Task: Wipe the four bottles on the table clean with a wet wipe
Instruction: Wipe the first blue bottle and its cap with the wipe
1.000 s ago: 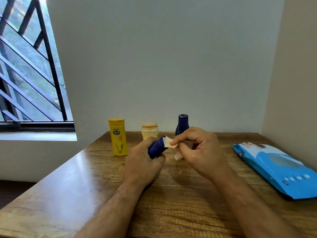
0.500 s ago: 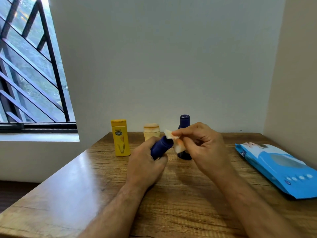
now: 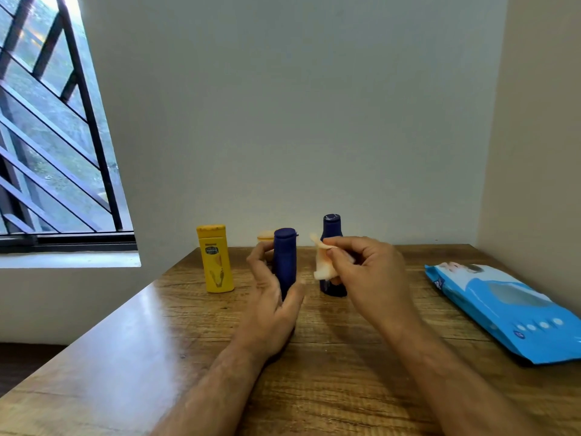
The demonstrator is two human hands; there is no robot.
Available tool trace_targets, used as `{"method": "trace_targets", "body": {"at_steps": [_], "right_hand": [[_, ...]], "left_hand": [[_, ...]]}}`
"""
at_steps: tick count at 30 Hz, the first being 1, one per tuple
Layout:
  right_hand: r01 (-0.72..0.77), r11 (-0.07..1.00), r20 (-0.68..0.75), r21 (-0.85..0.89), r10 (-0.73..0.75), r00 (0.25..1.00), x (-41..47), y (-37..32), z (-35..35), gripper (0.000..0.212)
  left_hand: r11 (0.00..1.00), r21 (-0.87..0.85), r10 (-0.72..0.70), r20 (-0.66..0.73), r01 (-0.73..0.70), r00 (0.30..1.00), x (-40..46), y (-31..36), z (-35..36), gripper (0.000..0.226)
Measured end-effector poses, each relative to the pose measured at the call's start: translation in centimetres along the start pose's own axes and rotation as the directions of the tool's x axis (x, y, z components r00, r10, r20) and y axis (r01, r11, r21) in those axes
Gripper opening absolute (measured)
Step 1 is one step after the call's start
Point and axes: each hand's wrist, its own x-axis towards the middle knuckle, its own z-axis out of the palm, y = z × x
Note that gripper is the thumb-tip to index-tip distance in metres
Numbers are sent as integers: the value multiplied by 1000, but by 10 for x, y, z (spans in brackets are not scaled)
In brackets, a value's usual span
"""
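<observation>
My left hand (image 3: 270, 306) holds a dark blue bottle (image 3: 284, 259) upright, fingers and thumb curled around its lower body. My right hand (image 3: 367, 278) pinches a crumpled white wet wipe (image 3: 323, 262) just right of that bottle, a small gap between them. A second dark blue bottle (image 3: 331, 226) stands behind my right hand, its lower part hidden. A yellow bottle (image 3: 215, 259) stands on the table to the left. A cream-coloured bottle (image 3: 265, 236) is mostly hidden behind the held bottle and my left fingers.
The wooden table (image 3: 314, 357) meets the back wall and a side wall on the right. A blue wet-wipe pack (image 3: 503, 309) lies flat at the right. A barred window (image 3: 47, 136) is at the left, beyond the table's left edge.
The held blue bottle has turned from tilted toward the right hand to upright. The wipe has come off its cap and now sits a little to the right.
</observation>
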Motion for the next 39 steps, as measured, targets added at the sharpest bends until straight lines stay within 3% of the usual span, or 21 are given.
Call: {"method": "trace_targets", "body": {"at_steps": [2, 5, 8, 10, 13, 16, 20, 22, 26, 29, 31, 35, 39], "right_hand": [[23, 998, 84, 57, -28, 996, -4, -3, 4, 20], [197, 978, 105, 65, -203, 974, -9, -6, 7, 22], [388, 914, 110, -123, -376, 920, -12, -5, 9, 22], [419, 884, 82, -206, -411, 908, -11, -3, 9, 22], [335, 916, 32, -221, -336, 941, -8, 1, 7, 18], [188, 973, 80, -131, -179, 981, -5, 7, 4, 17], [47, 982, 18, -182, -45, 999, -1, 11, 2, 15], [7, 995, -2, -97, -7, 1000, -1, 8, 2, 14], [158, 986, 68, 54, -162, 984, -9, -4, 4, 20], [363, 918, 87, -159, -353, 931, -13, -3, 10, 19], [379, 896, 58, -231, -376, 925, -12, -1, 10, 17], [220, 950, -4, -222, -226, 974, -5, 3, 4, 24], [34, 998, -45, -50, -36, 998, 0, 8, 0, 15]], "left_hand": [[999, -31, -10, 87, 13, 996, -1, -2, 3, 64], [1000, -1, -23, 152, 23, 988, 0, -4, 5, 71], [990, 139, 28, 66, -37, 997, 0, 0, 7, 76], [984, 171, 46, -2, -44, 999, 1, 2, 9, 76], [977, 209, 50, -48, -39, 998, 2, 3, 10, 76], [970, 239, 68, -79, -47, 994, 3, 4, 7, 74], [976, 214, 77, -136, -47, 988, 2, 7, 5, 75], [972, 227, 96, -120, -66, 988, 2, 8, 4, 73], [969, 230, 117, -88, -94, 989, 3, 5, 1, 59], [949, 302, 116, -50, -96, 992, 3, 6, 3, 53], [948, 304, 119, -76, -91, 990, 3, 6, 6, 54], [993, 105, 61, -115, -49, 991, 5, 6, 6, 53], [985, -120, -117, 74, 125, 990, 1, 12, 3, 34]]}}
